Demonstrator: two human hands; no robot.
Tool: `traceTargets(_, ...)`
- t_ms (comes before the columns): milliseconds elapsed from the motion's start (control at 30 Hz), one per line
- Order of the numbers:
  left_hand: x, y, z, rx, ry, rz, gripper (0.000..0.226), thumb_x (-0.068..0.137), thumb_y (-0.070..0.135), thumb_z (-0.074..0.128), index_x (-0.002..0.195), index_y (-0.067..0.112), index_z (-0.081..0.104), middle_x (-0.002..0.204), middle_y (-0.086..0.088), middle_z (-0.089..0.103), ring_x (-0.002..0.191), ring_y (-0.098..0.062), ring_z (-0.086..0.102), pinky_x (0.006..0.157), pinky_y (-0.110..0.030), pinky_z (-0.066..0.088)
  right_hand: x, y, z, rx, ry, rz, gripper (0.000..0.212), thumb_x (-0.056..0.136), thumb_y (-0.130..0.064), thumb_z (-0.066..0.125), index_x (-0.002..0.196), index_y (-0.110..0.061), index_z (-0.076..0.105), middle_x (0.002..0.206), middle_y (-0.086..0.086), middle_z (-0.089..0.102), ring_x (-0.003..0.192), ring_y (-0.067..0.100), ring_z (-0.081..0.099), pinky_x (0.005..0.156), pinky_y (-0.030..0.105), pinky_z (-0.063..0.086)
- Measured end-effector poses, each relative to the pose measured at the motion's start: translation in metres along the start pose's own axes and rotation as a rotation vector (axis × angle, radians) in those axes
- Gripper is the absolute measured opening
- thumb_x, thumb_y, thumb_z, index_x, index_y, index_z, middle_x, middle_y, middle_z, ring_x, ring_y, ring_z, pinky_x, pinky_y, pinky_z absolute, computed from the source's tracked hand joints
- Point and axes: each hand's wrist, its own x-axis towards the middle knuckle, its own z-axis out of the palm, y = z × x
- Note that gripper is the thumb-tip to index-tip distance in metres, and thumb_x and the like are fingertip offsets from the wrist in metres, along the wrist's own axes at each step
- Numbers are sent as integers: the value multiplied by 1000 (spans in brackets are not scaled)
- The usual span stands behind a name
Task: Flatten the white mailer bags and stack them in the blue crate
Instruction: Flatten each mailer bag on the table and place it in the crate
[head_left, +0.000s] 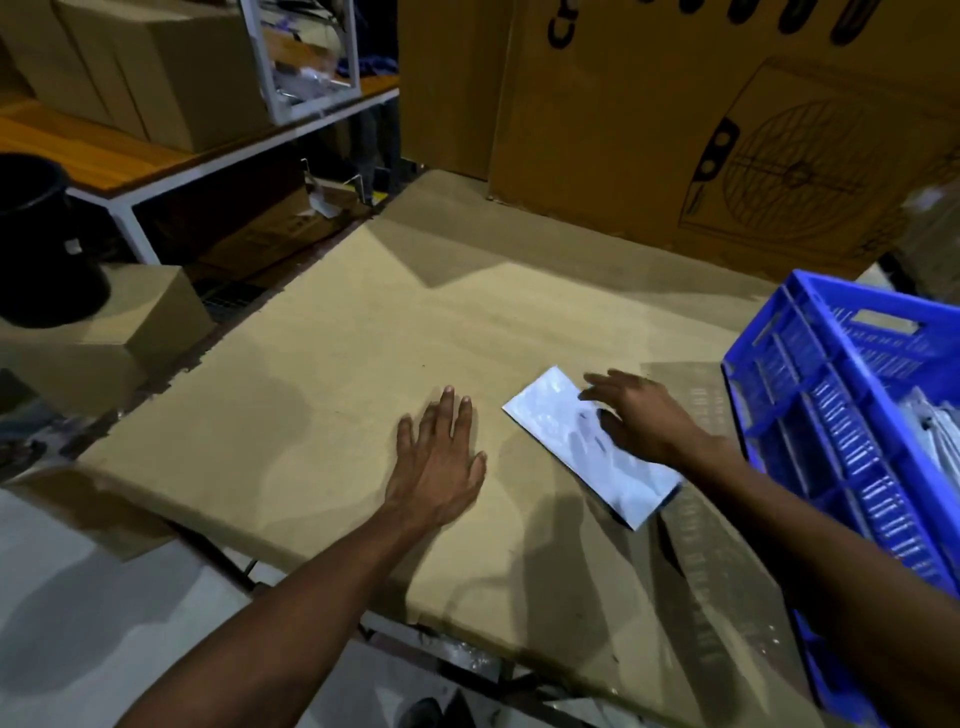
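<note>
Head view, looking down on a work surface covered with a cardboard sheet (363, 332). A single white mailer bag (587, 447) lies flat on that sheet, just left of the blue crate (810, 415), with its long side running diagonally toward the crate's near end. The right hand (644, 415) is over the bag's crate-side edge, fingers spread and relaxed rather than clenched; whether the palm presses the bag or hovers just above it cannot be told. The left hand (441, 457) lies palm down on the bare cardboard, farther from the crate than the bag is, fingers straight, holding nothing and not touching the bag.

The bag is a pale, glossy rectangle with faint dark marks near its middle, and it looks mostly smooth.

Motion blur softens the right hand and the bag's near corner. The crate is cut off by the right edge of the frame; inside it, some whitish items (935, 441) show only partly and cannot be made out. Behind the crate stands a large cardboard box (649, 145) with a printed fan drawing.
</note>
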Motion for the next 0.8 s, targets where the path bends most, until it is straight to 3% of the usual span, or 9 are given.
traceTargets(67, 0, 0, -1, -8, 7, 7, 78, 93, 53, 27, 158, 11, 31, 167, -15, 22, 147, -32, 36, 114, -63, 29, 4, -16, 26, 66, -44, 138, 42, 98, -37, 44, 135, -20, 53, 138, 3, 56, 126, 30, 51, 102, 47, 39)
traceTargets(133, -2, 2, -4, -19, 7, 18, 77, 94, 56, 22, 158, 13, 29, 168, -12, 19, 151, -29, 27, 116, -63, 24, 3, -33, 56, 53, -188, 244, 56, 101, -51, 28, 144, -16, 37, 150, 7, 41, 137, 28, 36, 111, 53, 27)
traceTargets(200, -2, 2, -6, -32, 24, 49, 76, 95, 57, 21, 158, 14, 30, 168, -10, 20, 153, -28, 21, 116, -63, 23, -1, -48, 80, 23, -201, 156, 78, 95, -61, 10, 152, -11, 29, 161, 11, 23, 147, 31, 23, 115, 56, 21)
traceTargets(233, -1, 2, -7, -47, 33, 77, 74, 96, 55, 22, 156, 13, 34, 167, -10, 23, 153, -28, 23, 115, -63, 25, -3, -59, 87, 44, -164, 41, 80, 96, -60, 6, 152, -9, 33, 161, 12, 25, 147, 32, 26, 114, 59, 24)
traceTargets(300, 1, 2, -8, -67, 41, 151, 68, 99, 50, 24, 153, 12, 41, 164, -8, 30, 151, -26, 28, 114, -59, 31, -9, -83, 101, 151, -62, -160, 68, 104, -49, 13, 148, -5, 39, 156, 11, 35, 144, 30, 34, 113, 60, 29)
traceTargets(400, 1, 0, -5, -21, 51, 207, 63, 101, 43, 23, 152, 14, 45, 161, -4, 38, 149, -22, 34, 114, -51, 33, -13, -109, 108, 297, -25, -106, 60, 102, -39, 24, 153, -8, 29, 161, 2, 24, 150, 14, 17, 120, 52, 17)
traceTargets(467, 1, -2, -2, 33, 5, 210, 65, 101, 46, 18, 155, 16, 39, 162, -1, 36, 151, -20, 30, 117, -52, 29, -18, -111, 114, 223, 40, -69, 58, 102, -37, 29, 153, -11, 32, 162, 1, 24, 150, 12, 17, 118, 52, 21)
traceTargets(600, 2, -5, 5, 95, -94, 210, 74, 97, 53, 7, 161, 19, 21, 169, 2, 17, 156, -24, 14, 122, -51, 17, -32, -97, 116, 113, 44, 77, 66, 101, -51, 18, 156, -16, 23, 164, -2, 17, 151, 11, 12, 121, 47, 15)
traceTargets(800, 2, -5, 1, 99, -110, 210, 78, 93, 55, 1, 163, 23, 15, 171, 0, 8, 156, -28, 8, 124, -50, 11, -59, -66, 111, 61, -10, 209, 78, 96, -68, 5, 158, -22, 7, 166, -7, 0, 152, 12, -2, 122, 45, 4)
